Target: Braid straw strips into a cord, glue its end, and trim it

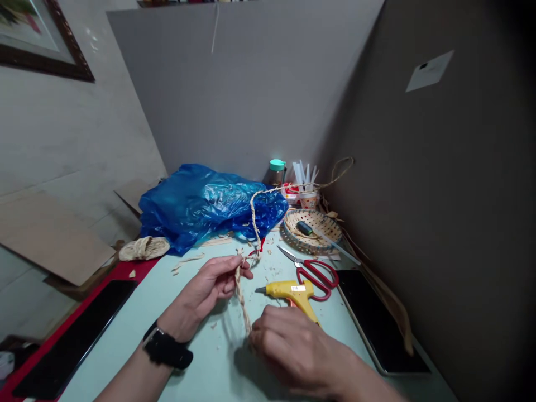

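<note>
My left hand, with a black watch on its wrist, pinches a braided straw cord near the middle of the pale green table. My right hand is closed on the lower end of the same braid, close to the front. The cord runs from my hands up past a small red clip and arcs back toward the right wall. A yellow glue gun lies just beyond my right hand.
Red-handled scissors lie right of the glue gun. A woven basket tray holds a small dark spool. A blue plastic bag, a teal-capped jar, a cup of glue sticks and a straw bundle sit behind. A black tablet lies right.
</note>
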Available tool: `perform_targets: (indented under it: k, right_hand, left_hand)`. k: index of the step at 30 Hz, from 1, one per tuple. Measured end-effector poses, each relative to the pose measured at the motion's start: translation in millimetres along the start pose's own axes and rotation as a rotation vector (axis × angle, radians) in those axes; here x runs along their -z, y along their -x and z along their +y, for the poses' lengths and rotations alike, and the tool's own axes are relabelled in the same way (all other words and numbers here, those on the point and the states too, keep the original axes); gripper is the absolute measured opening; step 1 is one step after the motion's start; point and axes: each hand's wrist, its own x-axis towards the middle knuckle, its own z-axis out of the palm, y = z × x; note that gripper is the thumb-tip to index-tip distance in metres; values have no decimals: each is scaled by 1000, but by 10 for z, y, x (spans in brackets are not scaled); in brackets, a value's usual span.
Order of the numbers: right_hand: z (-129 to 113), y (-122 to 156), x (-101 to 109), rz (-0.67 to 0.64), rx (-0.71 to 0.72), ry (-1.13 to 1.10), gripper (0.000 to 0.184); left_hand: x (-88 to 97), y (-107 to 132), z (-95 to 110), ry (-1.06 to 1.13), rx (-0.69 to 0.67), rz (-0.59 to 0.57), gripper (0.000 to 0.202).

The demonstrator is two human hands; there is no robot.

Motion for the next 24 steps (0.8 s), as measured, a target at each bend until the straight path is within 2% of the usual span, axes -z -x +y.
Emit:
perform_targets:
  k: [2,4,6,10,13,16,20,24]
  right_hand:
    - [-16,-9,-34,-175,-6,99,17]
    - [-13,-16,-32,-255,-50,124,17]
    - [16,-13,-13,-242,-82,137,21]
    - [149,30,23,-85,-174,165,26]
    - [275,55,54,24,-364,163,22]
    - [420,19,126,67,-560,194,20]
    - [644,-171,249,-2,-716,270,20]
    - [822,-484,236,-155,-740,351,21]
  left_hand:
    - [47,28,31,22,2,-22,20]
    - [69,55,57,32,-16,-32,20]
    - [74,68,68,34,-27,-35,20]
    - [76,49,25,26,-32,-23,19]
    - [75,34,-48,2,-36,-9,23]
    - [64,39,-111,-74,-6,-29,25]
    - [20,63,-143,-228,19,-85,23]
    - [-39,81,-167,-392,-26,-121,20]
